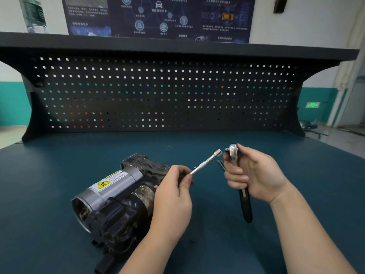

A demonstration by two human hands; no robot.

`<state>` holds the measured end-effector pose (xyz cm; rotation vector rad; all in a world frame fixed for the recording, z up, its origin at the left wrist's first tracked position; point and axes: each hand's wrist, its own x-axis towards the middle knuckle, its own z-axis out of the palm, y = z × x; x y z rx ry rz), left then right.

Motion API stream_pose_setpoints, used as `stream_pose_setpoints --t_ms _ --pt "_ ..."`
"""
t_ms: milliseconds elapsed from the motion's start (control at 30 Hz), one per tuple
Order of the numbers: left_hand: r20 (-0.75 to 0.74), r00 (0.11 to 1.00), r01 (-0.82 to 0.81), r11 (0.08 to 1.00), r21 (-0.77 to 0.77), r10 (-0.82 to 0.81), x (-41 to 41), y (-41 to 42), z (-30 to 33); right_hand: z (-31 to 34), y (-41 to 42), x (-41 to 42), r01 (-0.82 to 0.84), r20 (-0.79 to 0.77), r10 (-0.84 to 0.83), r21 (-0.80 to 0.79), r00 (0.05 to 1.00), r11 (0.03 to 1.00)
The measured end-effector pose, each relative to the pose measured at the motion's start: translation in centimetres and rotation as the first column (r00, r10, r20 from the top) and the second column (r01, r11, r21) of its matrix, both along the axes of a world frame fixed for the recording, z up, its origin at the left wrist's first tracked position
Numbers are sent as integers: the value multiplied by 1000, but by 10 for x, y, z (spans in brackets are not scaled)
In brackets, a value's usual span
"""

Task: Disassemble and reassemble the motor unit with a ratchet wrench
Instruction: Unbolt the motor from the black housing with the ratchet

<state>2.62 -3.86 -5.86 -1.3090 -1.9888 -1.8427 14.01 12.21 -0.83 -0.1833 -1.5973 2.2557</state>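
Above the blue bench top [59, 167], my left hand [173, 191] pinches the near end of a socket extension bar [205, 162], its socket end pointing up and right toward the ratchet wrench [238, 175]. My right hand [254, 175] curls round the wrench just below its chrome head, black handle hanging toward me. Two dark bolts [221, 165] stick out from the same fist. Bar and wrench head sit near each other, not touching. Left of my hands lies the motor unit [118, 198] on the bench, with a black pegboard [158, 91] beyond.
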Motion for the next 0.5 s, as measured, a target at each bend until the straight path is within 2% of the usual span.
stream_pose_setpoints --t_ms 133,233,333,500 --pt "1 1000 -3 1000 11 3 -2 2 -2 2 2 11 -284 -173 270 -67 947 956" --pt "-9 1000 14 1000 0 -14 -2 2 -3 5 5 18 -377 -186 364 -42 913 925" --pt "-31 999 16 1000 2 -16 -1 1 -3 4 2 21 -364 -115 366 38 923 931" --pt "-45 999 12 1000 17 -11 -3 1 -3 2 -2 18 -243 13 244 133 970 961"
